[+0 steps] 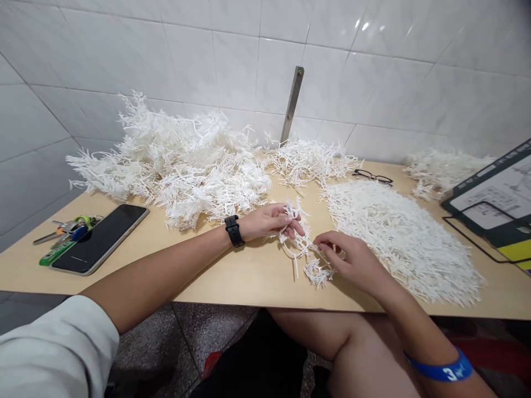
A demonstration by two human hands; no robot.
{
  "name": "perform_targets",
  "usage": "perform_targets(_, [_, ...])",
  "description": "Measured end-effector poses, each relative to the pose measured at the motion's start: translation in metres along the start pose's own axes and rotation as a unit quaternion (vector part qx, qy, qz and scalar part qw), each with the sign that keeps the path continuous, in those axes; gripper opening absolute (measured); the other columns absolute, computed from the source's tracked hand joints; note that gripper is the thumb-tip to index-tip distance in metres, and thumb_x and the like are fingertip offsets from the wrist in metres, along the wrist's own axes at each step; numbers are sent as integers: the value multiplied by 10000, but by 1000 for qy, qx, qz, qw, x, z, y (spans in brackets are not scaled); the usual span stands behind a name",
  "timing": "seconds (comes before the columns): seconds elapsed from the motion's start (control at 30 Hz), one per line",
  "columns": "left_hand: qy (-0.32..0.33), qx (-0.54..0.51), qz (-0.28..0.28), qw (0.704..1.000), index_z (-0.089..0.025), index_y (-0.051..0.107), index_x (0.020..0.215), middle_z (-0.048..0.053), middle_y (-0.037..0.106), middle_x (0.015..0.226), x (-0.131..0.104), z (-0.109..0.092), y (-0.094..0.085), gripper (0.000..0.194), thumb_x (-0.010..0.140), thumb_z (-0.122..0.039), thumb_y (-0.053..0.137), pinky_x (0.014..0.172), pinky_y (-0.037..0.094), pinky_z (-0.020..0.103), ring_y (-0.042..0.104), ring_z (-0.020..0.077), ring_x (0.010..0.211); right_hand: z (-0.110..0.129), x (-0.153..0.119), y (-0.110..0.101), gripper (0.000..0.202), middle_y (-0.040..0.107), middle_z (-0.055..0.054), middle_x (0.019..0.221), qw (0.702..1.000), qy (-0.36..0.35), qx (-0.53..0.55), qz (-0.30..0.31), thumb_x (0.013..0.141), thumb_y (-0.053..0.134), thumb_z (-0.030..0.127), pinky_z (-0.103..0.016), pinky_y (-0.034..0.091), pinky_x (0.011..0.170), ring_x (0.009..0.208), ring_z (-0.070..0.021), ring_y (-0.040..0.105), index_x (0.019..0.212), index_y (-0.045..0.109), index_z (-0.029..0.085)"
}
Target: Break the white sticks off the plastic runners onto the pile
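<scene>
Over the middle of the table, my left hand (pixel 276 221) grips a small cluster of white branched plastic pieces (pixel 295 243), some poking up past the fingertips and others dangling below. My right hand (pixel 346 257) pinches the right side of that same cluster between thumb and forefinger. A small clump (pixel 318 273) hangs or rests just under the right fingers; I cannot tell which. Behind the left hand rises a big tangled heap (pixel 182 160) of the same white pieces. Right of my right hand lies a flatter, spread-out layer (pixel 398 237) of them.
A smaller white heap (pixel 313 159) lies by an upright metal bar (pixel 292 105) at the wall. Glasses (pixel 373 177) rest near another heap (pixel 443 168). A dark green box (pixel 493 199) stands at right, a phone (pixel 102 237) and keys (pixel 66 229) at left.
</scene>
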State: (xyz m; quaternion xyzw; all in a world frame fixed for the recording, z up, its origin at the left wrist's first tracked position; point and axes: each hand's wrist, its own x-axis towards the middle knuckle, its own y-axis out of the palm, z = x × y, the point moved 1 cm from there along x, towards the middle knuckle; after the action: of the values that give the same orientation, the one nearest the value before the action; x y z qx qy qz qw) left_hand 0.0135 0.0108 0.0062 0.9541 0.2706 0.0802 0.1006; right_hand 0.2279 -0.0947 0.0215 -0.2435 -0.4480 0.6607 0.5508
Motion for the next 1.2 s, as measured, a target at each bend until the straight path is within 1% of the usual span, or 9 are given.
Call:
perform_targets(0.13, [-12, 2, -12, 1000, -126, 523, 856, 139, 737, 866, 0, 0, 2, 399, 772, -459, 727, 715, 488, 260, 676, 138, 739, 3, 1, 2, 213, 696, -30, 857, 1000, -11, 4, 9, 931, 451, 274, -288, 457, 693, 744, -165, 616, 954, 650, 201])
perform_targets(0.3, [-22, 6, -42, 999, -115, 550, 827, 101, 735, 786, -1, 1, 3, 400, 754, -459, 742, 683, 487, 236, 646, 100, 655, 6, 1, 3, 223, 704, -42, 871, 1000, -19, 0, 7, 939, 450, 291, -287, 467, 672, 739, -170, 625, 953, 655, 205])
perform_targets(0.4, [-23, 16, -53, 998, -109, 573, 828, 91, 728, 773, 0, 2, 3, 404, 743, -462, 749, 662, 479, 229, 638, 95, 642, 6, 1, 2, 225, 708, -47, 871, 1000, -20, -3, 4, 935, 449, 289, -294, 472, 672, 739, -178, 630, 956, 657, 205])
perform_targets(0.53, [-15, 19, -69, 997, -109, 567, 855, 91, 722, 816, 1, 1, 2, 431, 718, -466, 766, 635, 460, 221, 646, 98, 650, 5, 1, 1, 216, 714, -52, 875, 1000, -20, -5, -5, 923, 457, 274, -301, 475, 672, 739, -183, 630, 932, 661, 206])
perform_targets(0.63, [-1, 23, -77, 997, -109, 550, 898, 114, 719, 890, 2, 0, 1, 444, 729, -463, 759, 656, 460, 229, 648, 98, 674, 5, 0, -1, 218, 718, -48, 866, 1000, -16, -6, -10, 922, 458, 273, -296, 469, 660, 719, -175, 625, 902, 664, 204])
perform_targets(0.77, [9, 25, -78, 997, -116, 529, 951, 124, 701, 975, 1, -1, 2, 436, 753, -438, 746, 668, 467, 237, 646, 92, 685, 8, -2, -3, 234, 713, -26, 789, 999, -3, 9, 31, 924, 489, 327, -280, 445, 612, 652, -161, 606, 853, 681, 213])
perform_targets(0.9, [19, 32, -74, 997, -118, 520, 959, 118, 690, 980, 1, 0, 1, 415, 780, -433, 722, 632, 453, 224, 649, 92, 666, 14, -4, -1, 229, 704, -2, 748, 997, -7, 27, 69, 916, 533, 375, -263, 427, 600, 617, -145, 591, 850, 697, 230])
perform_targets(1.03, [23, -6, -74, 997, -127, 497, 947, 127, 699, 986, 1, 0, 2, 420, 766, -415, 743, 732, 493, 276, 687, 133, 729, 19, -4, 2, 188, 692, -2, 737, 998, -23, 11, 58, 919, 531, 343, -259, 422, 606, 619, -145, 590, 878, 673, 225])
perform_targets(1.2, [34, -66, -72, 995, -148, 464, 914, 115, 732, 921, 1, 0, 9, 422, 738, -363, 781, 924, 467, 358, 700, 168, 876, 23, -1, 7, 187, 686, -22, 794, 999, -37, 0, 2, 937, 512, 349, -275, 444, 655, 672, -158, 603, 954, 644, 218])
